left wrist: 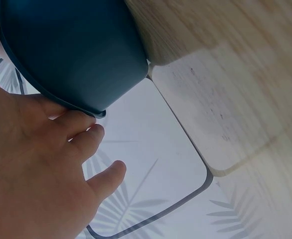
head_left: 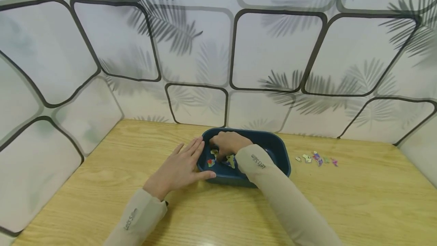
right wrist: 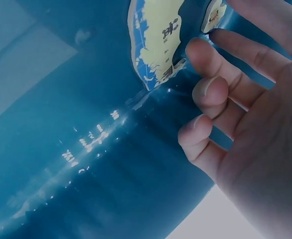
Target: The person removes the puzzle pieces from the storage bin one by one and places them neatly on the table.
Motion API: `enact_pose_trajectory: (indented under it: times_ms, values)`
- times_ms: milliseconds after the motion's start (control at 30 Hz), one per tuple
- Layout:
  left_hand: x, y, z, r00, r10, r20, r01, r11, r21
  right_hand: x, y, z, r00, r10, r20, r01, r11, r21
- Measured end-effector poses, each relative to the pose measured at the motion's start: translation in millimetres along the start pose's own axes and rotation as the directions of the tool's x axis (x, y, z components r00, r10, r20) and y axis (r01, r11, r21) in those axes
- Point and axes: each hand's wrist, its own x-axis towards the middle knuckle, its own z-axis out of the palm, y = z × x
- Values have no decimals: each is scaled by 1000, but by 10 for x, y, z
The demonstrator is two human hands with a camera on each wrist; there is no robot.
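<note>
Our right grip (head_left: 230, 143), fingers bent inside the blue tub (head_left: 228, 181), has a fingertip by a small piece (right wrist: 214, 17); pinched or not, we cannot tell. We'd best lift by the edge, left grip (head_left: 179, 168), fingers straight, steadying the tub's rim. Right wrist view gives fingertip detail the head view lacks; head view alone shows loose pieces (head_left: 318, 158) on the bench (head_left: 191, 215), right of the tub.

The dark blue tub (head_left: 278, 156) looks like plastic, smooth and matt along its outer wall, glossy with bright glints inside. The larger piece (right wrist: 161, 45) in it has a smooth printed face and pale edge. The wood-grain surface (head_left: 205, 215) carries a sheen; the far wall (head_left: 198, 63) looks smooth; the sleeves (head_left: 290, 200) are matt cloth.
</note>
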Motion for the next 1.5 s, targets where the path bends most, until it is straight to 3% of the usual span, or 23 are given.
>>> enact_pose_trajectory:
  times_ms: [400, 800, 1067, 1500]
  values:
    - [7, 2, 9, 1000, -5, 2, 5, 1000, 16, 7, -12, 5, 1000, -2, 15, 2, 1000, 16]
    - [1, 14, -1, 1000, -4, 4, 4, 1000, 15, -14, -12, -18, 1000, -19, -21, 19, 1000, -3]
    - [-9, -5, 5, 1000, -14, 1, 14, 1000, -8, -131, 34, -184, 999, -26, -37, 30, 995, 97]
    - [3, -6, 20, 1000, 2, -22, -2, 1000, 9, -446, 332, -511, 997, -18, -76, 23, 997, 72]
